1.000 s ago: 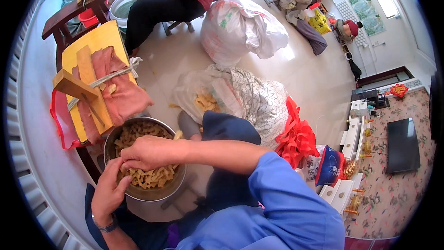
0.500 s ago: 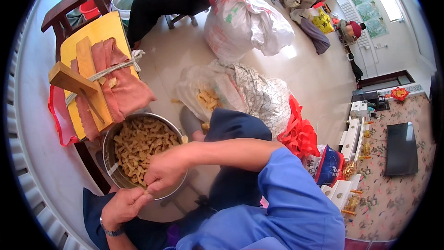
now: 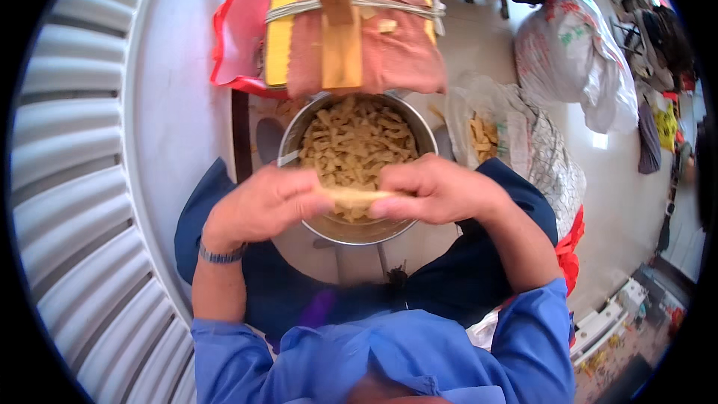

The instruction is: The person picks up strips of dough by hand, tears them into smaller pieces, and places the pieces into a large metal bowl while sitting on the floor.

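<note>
Between my hands stretches a pale yellow strip, soft and doughy-looking; what food it is I cannot tell. My left hand, with a watch on its wrist, pinches one end. On the other end are the thumb and fingers of my right hand. Both hands are over the near half of a round metal pot. Many short, twisted yellow pieces fill much of it. The hands are slightly blurred.
Beyond the pot stands a yellow board with a pink cloth and wooden bar, bound by white cord. A red-rimmed tray is beside it. At right lie an opened bag of yellow pieces and a bulky white sack. A radiator lines the left.
The view has swung left, centring the pot. My hands were close together at its near rim; now they are apart, level, with the strip stretched between them.
</note>
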Available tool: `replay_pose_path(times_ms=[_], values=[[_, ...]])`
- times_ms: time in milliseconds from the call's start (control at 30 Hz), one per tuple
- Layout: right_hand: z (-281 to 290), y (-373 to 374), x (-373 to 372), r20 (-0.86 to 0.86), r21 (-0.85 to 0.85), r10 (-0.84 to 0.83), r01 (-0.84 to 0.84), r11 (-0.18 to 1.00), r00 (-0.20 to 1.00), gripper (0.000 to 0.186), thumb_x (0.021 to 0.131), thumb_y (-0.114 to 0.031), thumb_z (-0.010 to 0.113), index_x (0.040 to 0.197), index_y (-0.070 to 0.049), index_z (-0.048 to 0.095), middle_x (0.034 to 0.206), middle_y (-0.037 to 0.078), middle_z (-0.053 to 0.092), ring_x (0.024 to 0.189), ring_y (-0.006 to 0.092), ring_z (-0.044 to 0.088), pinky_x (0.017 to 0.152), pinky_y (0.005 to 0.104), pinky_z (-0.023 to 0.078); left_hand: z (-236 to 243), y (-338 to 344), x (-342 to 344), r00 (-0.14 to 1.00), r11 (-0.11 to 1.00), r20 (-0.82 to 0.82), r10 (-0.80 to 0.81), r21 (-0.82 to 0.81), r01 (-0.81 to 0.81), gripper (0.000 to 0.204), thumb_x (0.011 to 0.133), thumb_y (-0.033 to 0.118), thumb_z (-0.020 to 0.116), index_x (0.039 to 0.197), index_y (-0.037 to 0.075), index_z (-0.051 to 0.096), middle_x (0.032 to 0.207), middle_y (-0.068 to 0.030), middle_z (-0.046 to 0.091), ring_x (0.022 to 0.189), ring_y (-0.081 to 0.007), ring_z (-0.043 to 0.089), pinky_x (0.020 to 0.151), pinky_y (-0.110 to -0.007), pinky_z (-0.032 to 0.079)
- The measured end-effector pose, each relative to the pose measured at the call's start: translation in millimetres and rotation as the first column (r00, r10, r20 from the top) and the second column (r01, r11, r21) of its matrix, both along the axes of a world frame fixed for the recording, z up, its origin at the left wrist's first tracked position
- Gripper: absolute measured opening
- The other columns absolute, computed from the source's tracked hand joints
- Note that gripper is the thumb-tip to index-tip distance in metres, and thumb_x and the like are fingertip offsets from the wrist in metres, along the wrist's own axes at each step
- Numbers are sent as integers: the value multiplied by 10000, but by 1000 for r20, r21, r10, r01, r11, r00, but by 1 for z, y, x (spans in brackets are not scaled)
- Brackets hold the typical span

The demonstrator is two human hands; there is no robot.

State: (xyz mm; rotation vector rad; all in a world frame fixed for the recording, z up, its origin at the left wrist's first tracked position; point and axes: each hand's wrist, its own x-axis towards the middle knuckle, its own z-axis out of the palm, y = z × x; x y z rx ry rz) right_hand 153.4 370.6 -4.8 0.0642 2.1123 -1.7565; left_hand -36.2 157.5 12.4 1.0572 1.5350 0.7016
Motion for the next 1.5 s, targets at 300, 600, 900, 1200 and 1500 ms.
replay_pose_path(times_ms=[300, 600, 900, 1200, 1500], values=[[6, 13, 0, 198, -692, -288, 342, 636, 937, 254, 1036, -270, 559, 1068, -20, 595, 639, 23, 513, 500, 110, 497, 454, 256, 391, -7, -13, -15, 682, 706, 513, 521, 190, -683, 94, 1002, 124, 598, 1066, 59, 573, 767, 1, 571, 624, -58, 530, 563, -219, 449], [15, -7, -18, 58, -194, -211, 219, 956, 976, 376, 1054, -200, 509, 1408, -73, 502, 805, 79, 628, 711, 193, 646, 663, 331, 524, -17, 17, 40, 698, 877, 615, 368, 21, -481, 315, 1007, 164, 604, 1291, 34, 559, 1085, -36, 628, 952, -93, 597, 822, -260, 512], [-3, -25, -21, -326, 173, -276, 344, 923, 904, 420, 959, -163, 650, 1337, -70, 494, 899, 125, 679, 842, 281, 688, 747, 357, 528, -39, 27, 42, 520, 762, 705, 482, -44, -646, 270, 1061, 252, 509, 1214, 31, 536, 1012, -17, 615, 861, -80, 617, 771, -244, 536], [-17, -31, -27, 350, -410, -409, 530, 742, 843, 462, 1006, -272, 607, 1352, -24, 428, 716, 26, 608, 549, 94, 538, 509, 239, 424, -33, 17, 24, 540, 888, 763, 356, -97, -449, 219, 1048, 212, 503, 1199, 53, 503, 978, -46, 617, 845, -114, 638, 753, -286, 549], [-33, -31, -35, 23, 25, -538, 538, 843, 842, 286, 986, -249, 562, 1161, -24, 536, 926, 114, 658, 852, 190, 641, 791, 335, 509, -42, 16, 32, 487, 827, 770, 414, -94, -555, 270, 1006, 108, 584, 1239, 61, 457, 1023, -84, 641, 860, -156, 656, 784, -307, 554]])
